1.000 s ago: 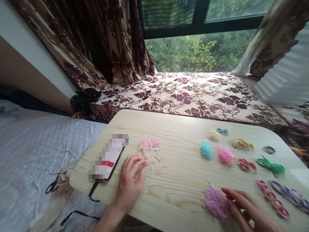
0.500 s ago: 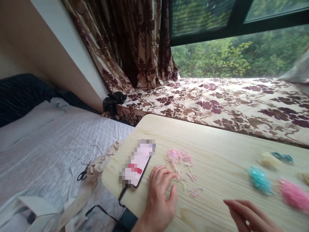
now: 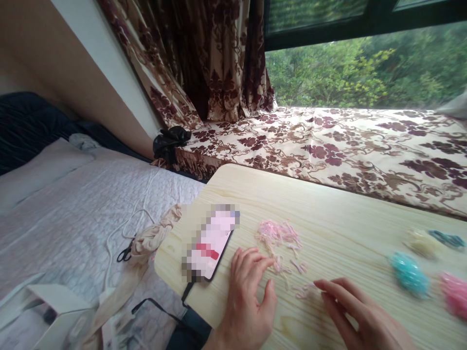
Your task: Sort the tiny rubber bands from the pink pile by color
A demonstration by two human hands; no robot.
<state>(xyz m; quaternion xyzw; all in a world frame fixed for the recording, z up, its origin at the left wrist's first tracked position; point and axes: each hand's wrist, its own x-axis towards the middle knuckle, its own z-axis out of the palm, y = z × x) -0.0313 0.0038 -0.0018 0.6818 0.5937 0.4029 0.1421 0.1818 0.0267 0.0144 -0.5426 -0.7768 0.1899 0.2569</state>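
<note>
My left hand (image 3: 251,296) rests on the light wooden table with its fingers apart and slightly bent. Its fingertips are beside a loose heap of thin pink strands (image 3: 278,234), close to the stray pieces below it. My right hand (image 3: 359,311) is lower right, thumb and fingers drawn together at the tips. Those tips reach a small group of pink strand pieces (image 3: 302,290); whether they grip one is too fine to see. Left of my left hand lies a phone (image 3: 209,243) with a blurred pink screen and a black strap.
Toward the right of the table (image 3: 350,218) lie a turquoise bundle (image 3: 408,273), a pink bundle (image 3: 454,294), a cream bundle (image 3: 423,243) and a dark teal one (image 3: 447,238). A bed (image 3: 91,194) adjoins on the left, with scissors (image 3: 125,253) on it. A floral window seat (image 3: 328,141) borders the far side.
My right hand has moved left and up to the small pink pieces. My left hand stays beside the strands. The view has shifted slightly.
</note>
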